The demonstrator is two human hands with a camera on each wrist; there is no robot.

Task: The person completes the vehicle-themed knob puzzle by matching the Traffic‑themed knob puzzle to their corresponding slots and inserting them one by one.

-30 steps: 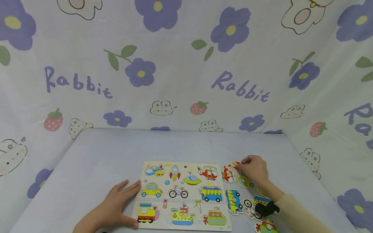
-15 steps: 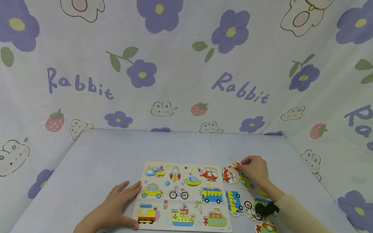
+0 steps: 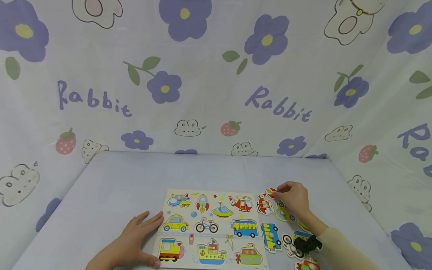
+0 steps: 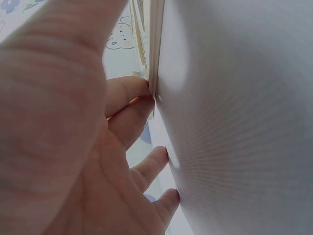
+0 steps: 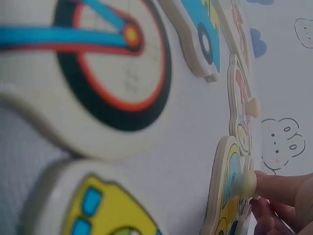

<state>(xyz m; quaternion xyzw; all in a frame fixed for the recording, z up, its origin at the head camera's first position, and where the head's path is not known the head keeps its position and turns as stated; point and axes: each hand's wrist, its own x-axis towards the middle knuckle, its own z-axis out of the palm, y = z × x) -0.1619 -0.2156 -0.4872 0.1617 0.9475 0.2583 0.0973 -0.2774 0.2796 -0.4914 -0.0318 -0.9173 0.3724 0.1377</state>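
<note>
A wooden puzzle board (image 3: 210, 236) printed with vehicles lies on the table. My left hand (image 3: 135, 238) rests at its left edge with fingers spread, fingertips and thumb at the side; the left wrist view shows the fingertips (image 4: 144, 90) against the board's edge. At the board's upper right, my right hand (image 3: 293, 197) pinches a small red-and-yellow puzzle piece (image 3: 270, 192), mostly covered by the fingers. This piece overlaps the red helicopter piece (image 3: 264, 205) in the head view. Just below the hand lies a yellow car piece (image 3: 285, 212), its knob (image 5: 248, 183) showing in the right wrist view.
Right of the board lie a blue bus piece (image 3: 270, 236), a bicycle piece (image 3: 293, 247) and a submarine piece (image 3: 307, 265). A black wrist device (image 3: 308, 244) overlaps another piece. A patterned cloth wall (image 3: 209, 93) stands behind the table (image 3: 135, 180).
My right hand and the pinched piece have shifted slightly left, toward the helicopter piece. The left hand stays at the board's edge. The head view has tilted up a little.
</note>
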